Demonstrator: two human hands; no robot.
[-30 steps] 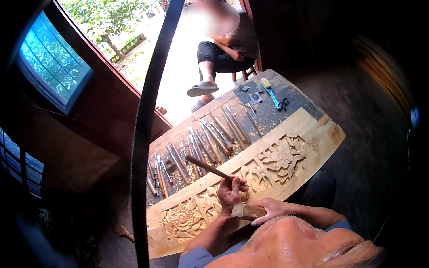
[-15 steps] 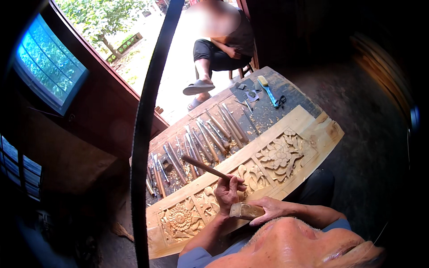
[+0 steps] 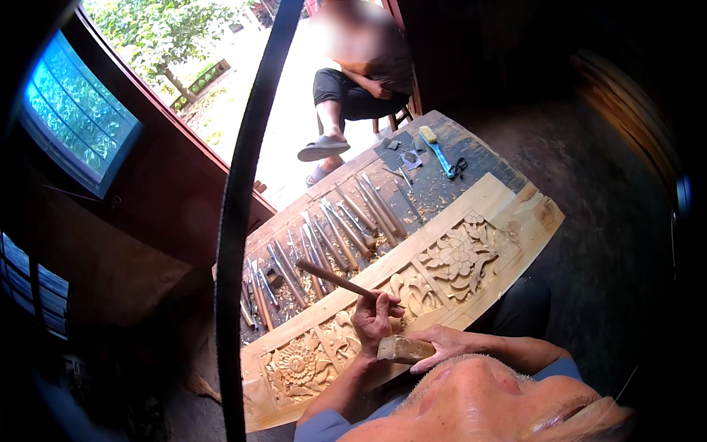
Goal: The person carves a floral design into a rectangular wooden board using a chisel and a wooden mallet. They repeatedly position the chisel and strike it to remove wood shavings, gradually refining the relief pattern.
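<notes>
A long pale wooden panel (image 3: 489, 193), carved with flowers and leaves in framed sections, lies across the near side of the workbench. Over its middle, my left hand (image 3: 373, 318) is closed round a carving chisel (image 3: 333, 277), whose dark handle slants up to the left. The chisel's cutting end is hidden by my fingers. Just right of it, my right hand (image 3: 446, 343) grips a block-shaped wooden mallet (image 3: 401, 349). The mallet's head is close beside my left wrist, apart from the chisel's handle end.
Several carving chisels (image 3: 340, 241) lie in a row beyond the panel among wood shavings. A blue-handled brush (image 3: 439, 152) and scraps of dark sandpaper (image 3: 403, 144) are at the bench's far end. Past the bench, a person (image 3: 361, 92) sits on a stool by the open doorway.
The whole scene has shifted slightly left in view. Both hands keep their hold on the chisel and the mallet, with hardly any movement against the panel.
</notes>
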